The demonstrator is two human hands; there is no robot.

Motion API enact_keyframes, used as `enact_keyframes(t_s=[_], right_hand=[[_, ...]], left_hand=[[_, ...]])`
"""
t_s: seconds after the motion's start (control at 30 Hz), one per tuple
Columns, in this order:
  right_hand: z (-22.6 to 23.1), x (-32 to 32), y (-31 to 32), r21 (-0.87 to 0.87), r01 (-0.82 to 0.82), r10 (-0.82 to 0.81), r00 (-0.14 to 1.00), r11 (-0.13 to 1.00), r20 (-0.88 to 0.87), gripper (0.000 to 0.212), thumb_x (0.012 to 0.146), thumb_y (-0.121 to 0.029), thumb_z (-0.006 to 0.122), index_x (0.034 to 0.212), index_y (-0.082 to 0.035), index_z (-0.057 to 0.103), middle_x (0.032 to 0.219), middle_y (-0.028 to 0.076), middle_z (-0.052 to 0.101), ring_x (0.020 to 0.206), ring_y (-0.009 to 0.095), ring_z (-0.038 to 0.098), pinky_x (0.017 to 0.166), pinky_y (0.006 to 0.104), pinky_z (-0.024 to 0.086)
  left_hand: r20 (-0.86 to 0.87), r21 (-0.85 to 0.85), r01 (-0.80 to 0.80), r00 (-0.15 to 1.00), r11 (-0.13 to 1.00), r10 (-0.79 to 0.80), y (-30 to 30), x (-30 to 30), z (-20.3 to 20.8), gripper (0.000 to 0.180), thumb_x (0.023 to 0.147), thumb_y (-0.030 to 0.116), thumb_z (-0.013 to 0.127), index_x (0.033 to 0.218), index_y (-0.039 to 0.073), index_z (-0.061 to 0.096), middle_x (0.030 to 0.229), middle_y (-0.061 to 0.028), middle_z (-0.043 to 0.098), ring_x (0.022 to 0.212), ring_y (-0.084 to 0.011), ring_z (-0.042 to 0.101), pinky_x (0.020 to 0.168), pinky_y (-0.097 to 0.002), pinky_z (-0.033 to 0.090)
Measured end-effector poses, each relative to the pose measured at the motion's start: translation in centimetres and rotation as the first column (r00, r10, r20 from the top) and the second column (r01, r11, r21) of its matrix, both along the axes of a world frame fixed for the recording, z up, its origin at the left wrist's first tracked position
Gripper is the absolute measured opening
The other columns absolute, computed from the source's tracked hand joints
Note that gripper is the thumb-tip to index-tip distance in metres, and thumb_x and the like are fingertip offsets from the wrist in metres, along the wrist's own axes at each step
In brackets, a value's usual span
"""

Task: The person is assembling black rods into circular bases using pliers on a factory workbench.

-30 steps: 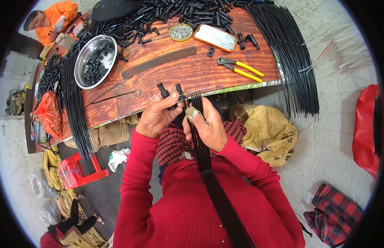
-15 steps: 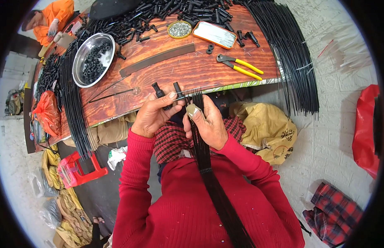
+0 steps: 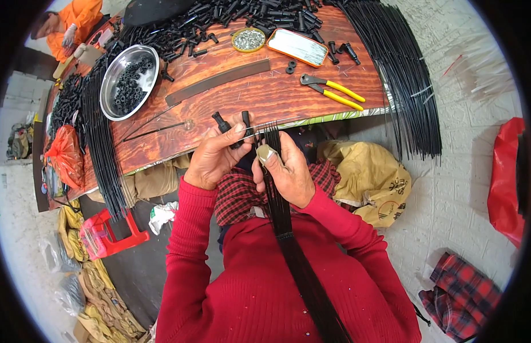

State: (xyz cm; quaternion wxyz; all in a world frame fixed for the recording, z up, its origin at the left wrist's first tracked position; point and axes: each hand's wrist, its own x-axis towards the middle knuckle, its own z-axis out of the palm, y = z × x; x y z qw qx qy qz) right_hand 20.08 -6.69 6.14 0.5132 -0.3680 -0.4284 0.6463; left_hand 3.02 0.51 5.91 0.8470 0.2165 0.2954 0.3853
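Observation:
My left hand (image 3: pixel 209 159) is closed around a stepped black cylindrical part (image 3: pixel 222 122). A second, narrower black tube (image 3: pixel 246 118) stands up by its fingertips. From the left thumb and forefinger a thin, light needle-like rod (image 3: pixel 272 124) reaches right, across the tops of several black strands (image 3: pixel 271 132). My right hand (image 3: pixel 294 174) grips those strands just below the rod; a beige wrap (image 3: pixel 264 152) covers its thumb tip. The strands hang down as a flat black band (image 3: pixel 305 277) over my red sweater. How they meet the tube is too small to tell.
On the wooden table (image 3: pixel 237 86) lie yellow-handled cutters (image 3: pixel 334 91), a dark flat bar (image 3: pixel 220 81), a metal bowl (image 3: pixel 129 83) of black rings, a tray of white rods (image 3: pixel 297 47) and a dish of metal bits (image 3: pixel 248 39). A co-worker in orange (image 3: pixel 76 26) sits far left.
The black part in my left hand has tilted slightly, and the left fingers have shifted a little. My right hand holds nearly the same place on the strands.

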Motion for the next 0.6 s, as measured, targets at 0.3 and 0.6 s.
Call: enact_keyframes(t_s=[0.3, 0.6], right_hand=[[-0.1, 0.0, 0.1, -0.021, -0.001, 0.001, 1.0, 1.0, -0.003, 0.049, 0.099, -0.043, 0.052, 0.12, 0.0, 0.043, 0.073, 0.007, 0.058, 0.057, 0.01, 0.056, 0.051, 0.0212, 0.048], [-0.1, 0.1, 0.0, -0.015, -0.009, 0.009, 1.0, 1.0, -0.011, 0.051, 0.098, -0.045, 0.053, 0.12, 0.0, 0.044, 0.073, 0.007, 0.058, 0.057, 0.011, 0.056, 0.051, 0.0223, 0.048]], left_hand=[[-0.063, -0.038, -0.062, 0.996, 0.997, 0.059, -0.3, 0.5, 1.0, 0.032, 0.091, 0.01, 0.066, 0.12, -0.004, 0.06, 0.095, -0.004, 0.066, 0.081, -0.0111, 0.066, 0.073, -0.0223, 0.06], [-0.021, -0.037, -0.024, 0.999, 0.999, 0.024, -0.2, 0.4, 0.0, 0.028, 0.091, 0.008, 0.065, 0.117, -0.003, 0.061, 0.092, -0.0041, 0.065, 0.08, -0.0121, 0.067, 0.073, -0.0234, 0.061]])
